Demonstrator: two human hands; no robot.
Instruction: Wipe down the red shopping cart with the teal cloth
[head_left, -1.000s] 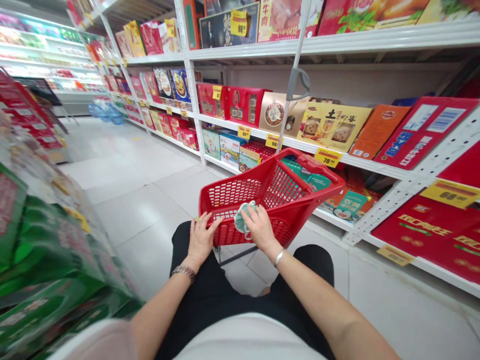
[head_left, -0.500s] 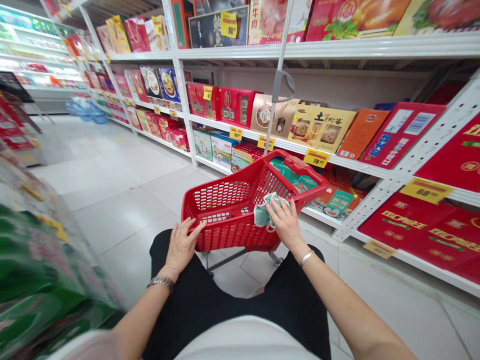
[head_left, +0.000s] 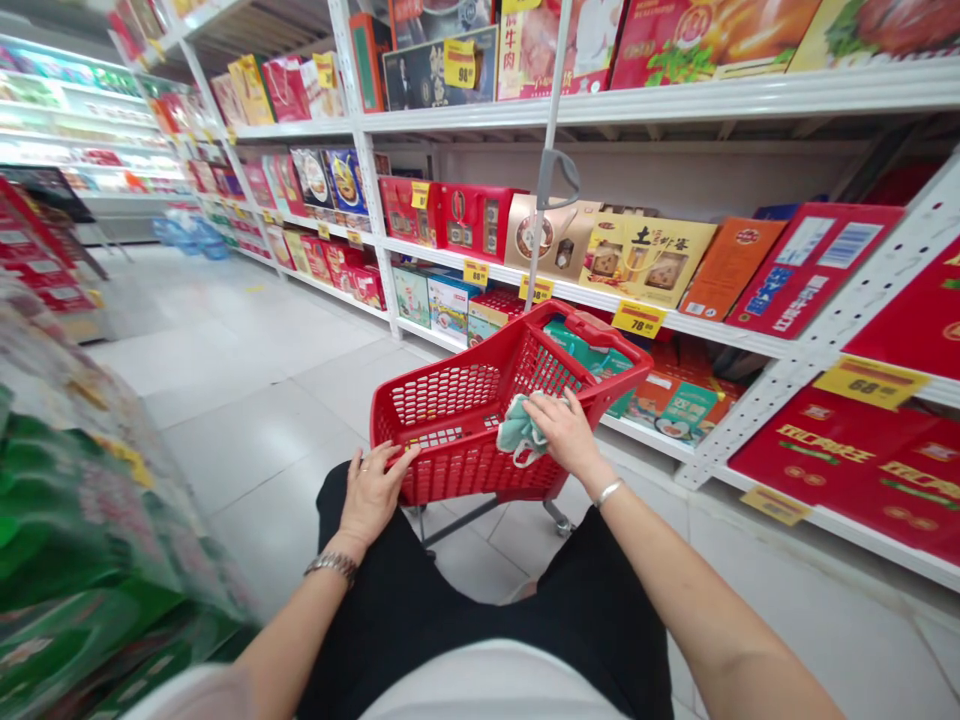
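A red plastic shopping basket (head_left: 450, 405) on a wheeled frame stands in front of me, with a tall pole and grey grip (head_left: 558, 180) rising behind it. My left hand (head_left: 373, 495) rests with its fingers over the near rim. My right hand (head_left: 566, 435) presses a crumpled pale green cloth (head_left: 521, 430) against the basket's right rim. A green and white package (head_left: 589, 355) lies inside the basket, partly hidden by the mesh wall. A bracelet shows on each wrist.
White metal shelves (head_left: 600, 295) with red and gold gift boxes and yellow price tags run along the right. A blurred green display (head_left: 82, 520) stands close on the left. A tiled floor (head_left: 255, 430) stretches down the aisle between them.
The view has swung, so the shelves and basket sit further left than a second ago. My right hand and the cloth have shifted right along the rim.
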